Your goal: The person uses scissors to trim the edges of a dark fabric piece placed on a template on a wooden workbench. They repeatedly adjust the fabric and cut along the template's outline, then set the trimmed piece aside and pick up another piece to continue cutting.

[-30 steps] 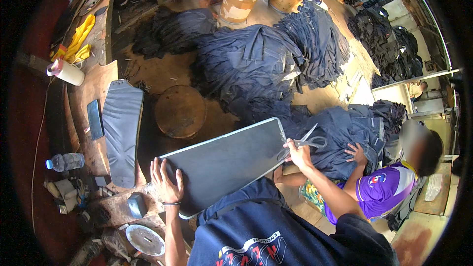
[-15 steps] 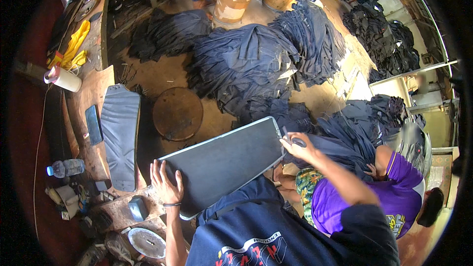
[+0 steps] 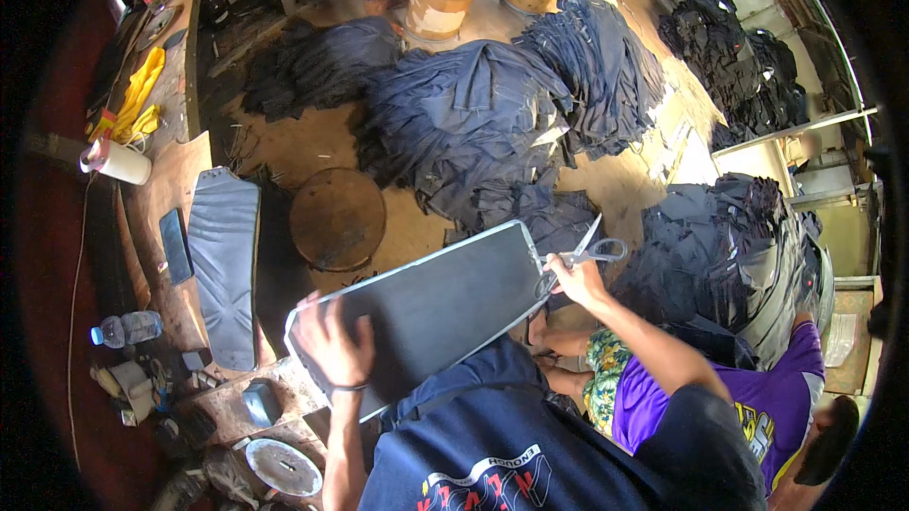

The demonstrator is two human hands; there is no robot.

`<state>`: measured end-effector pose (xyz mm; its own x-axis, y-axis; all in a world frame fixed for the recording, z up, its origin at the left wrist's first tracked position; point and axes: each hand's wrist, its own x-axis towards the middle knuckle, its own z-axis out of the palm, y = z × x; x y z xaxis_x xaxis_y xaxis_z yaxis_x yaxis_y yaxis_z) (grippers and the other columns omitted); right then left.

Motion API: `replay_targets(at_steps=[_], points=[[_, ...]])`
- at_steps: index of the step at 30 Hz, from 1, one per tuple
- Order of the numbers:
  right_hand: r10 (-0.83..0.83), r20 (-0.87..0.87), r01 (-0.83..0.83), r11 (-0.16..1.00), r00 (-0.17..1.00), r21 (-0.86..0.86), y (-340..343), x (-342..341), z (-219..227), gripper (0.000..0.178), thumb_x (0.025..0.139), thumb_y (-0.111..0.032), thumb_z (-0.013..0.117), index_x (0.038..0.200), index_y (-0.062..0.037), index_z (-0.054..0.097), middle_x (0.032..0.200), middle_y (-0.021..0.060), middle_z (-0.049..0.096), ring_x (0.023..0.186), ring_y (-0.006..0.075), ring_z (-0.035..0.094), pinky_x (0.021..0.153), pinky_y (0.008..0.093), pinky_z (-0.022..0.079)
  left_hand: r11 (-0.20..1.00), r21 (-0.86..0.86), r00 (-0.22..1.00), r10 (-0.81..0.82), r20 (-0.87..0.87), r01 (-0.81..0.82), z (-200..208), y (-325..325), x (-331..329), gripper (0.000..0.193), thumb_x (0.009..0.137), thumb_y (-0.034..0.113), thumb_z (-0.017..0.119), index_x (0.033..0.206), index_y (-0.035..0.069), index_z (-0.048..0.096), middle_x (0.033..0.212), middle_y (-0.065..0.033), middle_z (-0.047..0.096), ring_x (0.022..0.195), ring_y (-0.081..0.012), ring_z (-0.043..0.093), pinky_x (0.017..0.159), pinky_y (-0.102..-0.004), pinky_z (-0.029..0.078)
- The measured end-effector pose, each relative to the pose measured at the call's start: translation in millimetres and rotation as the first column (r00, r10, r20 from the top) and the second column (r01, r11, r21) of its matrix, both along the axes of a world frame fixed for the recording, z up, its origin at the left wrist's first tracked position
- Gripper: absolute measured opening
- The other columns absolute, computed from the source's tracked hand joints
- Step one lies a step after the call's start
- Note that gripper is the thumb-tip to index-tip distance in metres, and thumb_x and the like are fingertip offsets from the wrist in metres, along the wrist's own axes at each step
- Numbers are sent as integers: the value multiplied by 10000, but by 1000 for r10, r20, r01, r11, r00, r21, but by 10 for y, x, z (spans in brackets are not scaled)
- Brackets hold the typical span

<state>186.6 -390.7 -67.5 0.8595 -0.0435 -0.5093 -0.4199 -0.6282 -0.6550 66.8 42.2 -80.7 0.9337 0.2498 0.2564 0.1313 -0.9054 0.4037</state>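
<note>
A long dark panel [image 3: 450, 288] with a pale edge lies slanted across my lap. My left hand [image 3: 333, 342] is over its left end, fingers spread and a little smeared by motion; whether the palm presses on it I cannot tell. At the panel's right end, my right hand [image 3: 576, 281] grips a pair of scissors [image 3: 606, 250]. Their blades are apart and point up, away from me, and a dark handle loop sticks out to the right of my fingers.
On the left bench are a dark padded panel [image 3: 223, 269], a phone [image 3: 175, 246], a water bottle [image 3: 127, 329] and a white jug [image 3: 115, 161]. A round stool [image 3: 338, 219] and heaped dark cloth [image 3: 464, 123] lie ahead. A person in purple [image 3: 710, 407] sits close on my right.
My left hand has moved right, from the panel's left edge onto its face. The scissors have turned, so their blades now show apart. The person in purple has shifted right and lower.
</note>
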Motion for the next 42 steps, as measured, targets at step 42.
replay_targets(at_steps=[42], points=[[906, 234, -786, 423, 353, -451, -237, 638, 381, 188, 927, -248, 665, 873, -68, 672, 827, 94, 652, 771, 313, 670, 654, 433, 546, 761, -404, 508, -643, -573, 507, -495, -2232, 2188, 855, 783, 823, 679, 1162, 56, 687, 1156, -239, 739, 1119, -406, 702, 955, -502, 559]])
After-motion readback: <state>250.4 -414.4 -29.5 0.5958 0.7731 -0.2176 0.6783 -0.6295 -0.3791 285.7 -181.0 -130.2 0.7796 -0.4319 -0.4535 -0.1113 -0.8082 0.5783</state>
